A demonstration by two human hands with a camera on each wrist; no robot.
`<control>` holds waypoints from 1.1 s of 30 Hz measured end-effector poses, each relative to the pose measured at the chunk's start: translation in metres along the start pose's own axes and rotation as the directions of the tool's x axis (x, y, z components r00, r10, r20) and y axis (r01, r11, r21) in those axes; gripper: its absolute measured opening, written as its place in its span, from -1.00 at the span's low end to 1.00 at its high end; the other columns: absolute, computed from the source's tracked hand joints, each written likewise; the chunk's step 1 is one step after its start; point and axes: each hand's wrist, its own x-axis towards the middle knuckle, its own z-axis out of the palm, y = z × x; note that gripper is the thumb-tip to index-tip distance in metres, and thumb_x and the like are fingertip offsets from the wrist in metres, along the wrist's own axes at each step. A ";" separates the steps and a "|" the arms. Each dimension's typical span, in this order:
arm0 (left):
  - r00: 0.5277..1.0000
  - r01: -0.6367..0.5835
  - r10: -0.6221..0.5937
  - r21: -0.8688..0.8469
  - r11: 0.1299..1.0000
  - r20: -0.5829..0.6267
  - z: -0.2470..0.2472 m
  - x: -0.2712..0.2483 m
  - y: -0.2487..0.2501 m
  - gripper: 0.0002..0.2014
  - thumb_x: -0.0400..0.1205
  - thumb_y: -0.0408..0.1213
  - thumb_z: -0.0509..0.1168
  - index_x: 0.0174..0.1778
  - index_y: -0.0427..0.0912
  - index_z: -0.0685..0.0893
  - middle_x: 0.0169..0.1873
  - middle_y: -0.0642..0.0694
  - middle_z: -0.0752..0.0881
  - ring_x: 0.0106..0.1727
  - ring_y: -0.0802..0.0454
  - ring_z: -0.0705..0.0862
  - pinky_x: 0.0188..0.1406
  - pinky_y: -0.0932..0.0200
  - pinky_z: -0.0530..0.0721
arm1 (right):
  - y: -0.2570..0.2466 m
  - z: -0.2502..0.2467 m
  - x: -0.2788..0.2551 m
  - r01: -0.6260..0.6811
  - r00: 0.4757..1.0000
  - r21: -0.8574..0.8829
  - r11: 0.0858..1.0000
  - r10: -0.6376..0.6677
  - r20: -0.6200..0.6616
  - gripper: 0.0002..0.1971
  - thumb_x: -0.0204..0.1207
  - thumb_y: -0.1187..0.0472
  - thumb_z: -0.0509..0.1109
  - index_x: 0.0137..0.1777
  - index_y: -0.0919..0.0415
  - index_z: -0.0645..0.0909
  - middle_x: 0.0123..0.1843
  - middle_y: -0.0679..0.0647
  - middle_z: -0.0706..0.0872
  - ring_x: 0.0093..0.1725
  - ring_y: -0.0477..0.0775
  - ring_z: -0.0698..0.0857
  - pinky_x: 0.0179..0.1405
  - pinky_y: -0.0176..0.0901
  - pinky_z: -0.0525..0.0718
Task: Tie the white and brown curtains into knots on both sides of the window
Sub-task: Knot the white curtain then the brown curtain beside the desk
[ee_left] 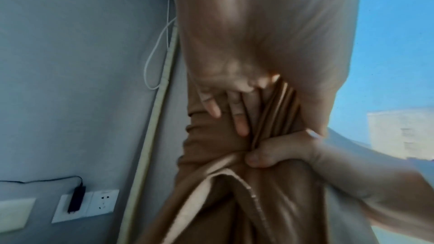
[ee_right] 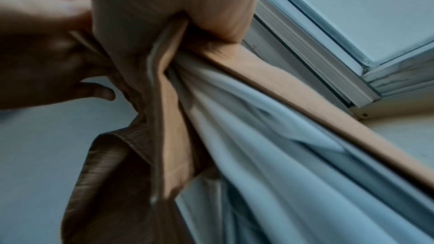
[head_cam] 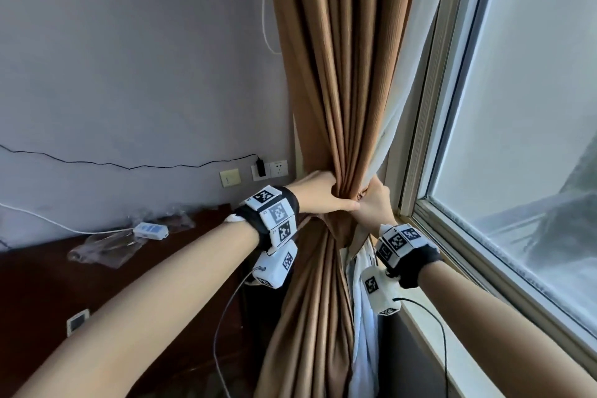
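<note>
The brown curtain (head_cam: 342,90) hangs beside the window and is pinched into a narrow waist at hand height. My left hand (head_cam: 323,195) grips that waist from the wall side, fingers curled behind the folds. My right hand (head_cam: 374,203) grips it from the window side, thumb meeting the left thumb. The white curtain (head_cam: 408,80) runs down between the brown one and the frame into my right hand; its tail (head_cam: 365,307) hangs below. In the right wrist view white cloth (ee_right: 270,146) and brown folds (ee_right: 105,173) spill from under the palm. The left wrist view shows my fingers (ee_left: 239,118) on the brown curtain (ee_left: 234,201).
The window (head_cam: 517,106) and its sill (head_cam: 478,342) lie to the right. On the wall at left are sockets (head_cam: 278,168) with a black charger (head_cam: 260,167). A dark desk (head_cam: 48,284) below holds a white device (head_cam: 151,230) and plastic wrap (head_cam: 103,245).
</note>
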 end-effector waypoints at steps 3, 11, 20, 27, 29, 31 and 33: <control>0.981 -0.087 0.038 -0.257 0.962 -0.191 0.000 0.000 -0.018 -0.76 0.45 0.01 0.52 -0.07 -0.03 0.78 -0.06 -0.01 0.81 -0.01 0.11 0.73 -0.03 0.21 0.64 | 0.004 -0.010 0.002 -0.046 0.999 0.016 0.999 0.046 -0.017 -0.46 0.19 0.17 0.64 0.17 0.11 0.56 -0.16 -0.21 0.68 -0.09 -0.15 0.65 -0.15 -0.41 0.52; 0.994 0.051 -0.074 -0.259 0.964 -0.081 0.050 0.010 -0.079 -0.80 0.71 -0.30 0.22 0.16 -0.24 0.70 0.14 -0.15 0.74 0.21 -0.08 0.65 0.23 0.18 0.50 | 0.008 -0.015 0.001 -0.041 0.999 0.003 0.999 0.041 0.020 -0.34 0.10 0.23 0.68 0.23 0.14 0.54 -0.09 -0.15 0.67 0.01 -0.04 0.65 0.00 -0.23 0.55; 0.998 0.059 -0.046 -0.427 0.902 0.040 0.051 0.008 -0.067 -0.88 0.63 -0.12 0.37 -0.16 -0.06 0.65 -0.06 -0.12 0.77 -0.06 0.10 0.66 0.08 0.20 0.54 | 0.009 -0.021 -0.001 -0.039 0.999 0.045 0.998 0.037 0.037 -0.36 0.10 0.20 0.71 0.19 0.04 0.53 -0.15 -0.35 0.65 0.01 -0.10 0.69 -0.06 -0.36 0.54; 0.995 0.095 -0.088 -0.511 0.854 0.039 0.031 0.012 -0.072 -0.93 0.55 -0.31 0.45 -0.10 -0.11 0.71 -0.10 -0.10 0.80 -0.06 0.10 0.71 0.08 0.25 0.53 | 0.009 -0.024 -0.001 -0.056 0.996 0.074 0.996 0.050 0.074 -0.31 0.13 0.15 0.74 0.27 0.10 0.54 -0.09 -0.35 0.64 -0.01 -0.21 0.66 0.03 -0.31 0.57; 0.997 0.074 -0.077 -0.465 0.882 0.012 0.034 0.012 -0.077 -0.86 0.51 -0.26 0.50 -0.09 -0.05 0.69 -0.09 -0.01 0.79 0.00 0.10 0.73 0.16 0.21 0.57 | 0.009 -0.021 -0.002 -0.064 0.996 0.093 0.994 0.059 0.065 -0.33 0.15 0.09 0.73 0.26 0.09 0.55 -0.08 -0.36 0.65 -0.05 -0.36 0.63 -0.02 -0.41 0.58; 0.997 0.052 -0.068 -0.376 0.925 -0.028 0.039 0.011 -0.083 -0.78 0.45 -0.24 0.55 -0.14 0.11 0.67 -0.05 0.02 0.79 0.08 0.05 0.74 0.32 0.03 0.58 | 0.010 -0.019 -0.002 -0.076 0.996 0.112 0.991 0.071 0.047 -0.34 0.16 0.03 0.72 0.27 0.10 0.58 -0.05 -0.32 0.69 0.00 -0.30 0.68 0.04 -0.35 0.63; 0.999 0.024 -0.037 -0.298 0.954 -0.038 0.042 0.011 -0.091 -0.72 0.39 -0.21 0.59 -0.18 0.25 0.67 -0.06 0.07 0.80 0.09 0.07 0.74 0.35 -0.05 0.58 | 0.011 -0.020 -0.002 -0.086 0.996 0.124 0.989 0.083 0.031 -0.41 0.18 0.07 0.71 0.21 0.12 0.61 -0.07 -0.30 0.70 -0.04 -0.34 0.67 0.03 -0.36 0.63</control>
